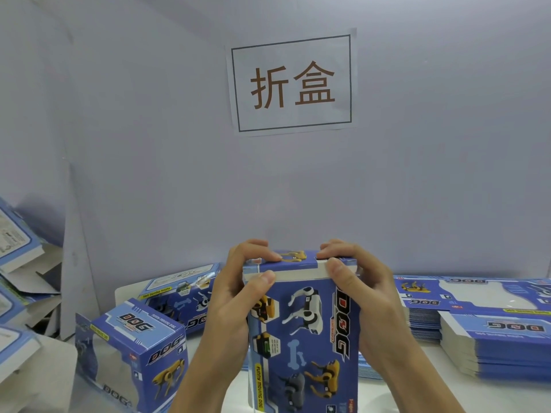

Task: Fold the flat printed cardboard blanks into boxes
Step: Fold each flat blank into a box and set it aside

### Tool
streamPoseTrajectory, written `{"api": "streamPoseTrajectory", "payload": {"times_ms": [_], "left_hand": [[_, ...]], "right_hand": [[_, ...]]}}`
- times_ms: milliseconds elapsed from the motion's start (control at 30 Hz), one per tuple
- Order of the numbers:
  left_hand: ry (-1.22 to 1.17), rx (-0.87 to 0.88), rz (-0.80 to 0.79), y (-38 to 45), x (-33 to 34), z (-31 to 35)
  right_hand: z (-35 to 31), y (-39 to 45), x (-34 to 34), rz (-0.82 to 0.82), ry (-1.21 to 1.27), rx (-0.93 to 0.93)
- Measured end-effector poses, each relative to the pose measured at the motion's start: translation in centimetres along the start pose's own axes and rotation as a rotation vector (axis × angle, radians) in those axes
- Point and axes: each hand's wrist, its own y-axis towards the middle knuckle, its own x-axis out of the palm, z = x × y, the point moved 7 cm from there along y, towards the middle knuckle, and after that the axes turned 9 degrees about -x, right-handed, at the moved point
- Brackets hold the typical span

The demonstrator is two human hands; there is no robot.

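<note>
Your left hand and right hand grip upright blue printed cardboard box at centre, fingers curled over its top flap. Folded blue box near left; stacked flat blue blanks right, on white table.

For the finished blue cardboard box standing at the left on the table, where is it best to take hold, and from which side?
Probably grip the finished blue cardboard box from above, across its two printed side walls near the top edges. It stands upright with its flat top free, and the folded corners there are likely stiffer than its front panel.
</note>
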Motion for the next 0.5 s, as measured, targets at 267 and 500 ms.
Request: {"api": "streamPoseTrajectory", "payload": {"times_ms": [267, 500], "left_hand": [[-0.013, 0.014, -0.036, -0.1, 0.6, 0.2], [-0.018, 0.020, -0.026, 0.0, 0.5, -0.1]], "right_hand": [[0.9, -0.1, -1.2, 0.046, 0.140, 0.087], [0.9, -0.3, -1.1, 0.035, 0.190, 0.140]]}}
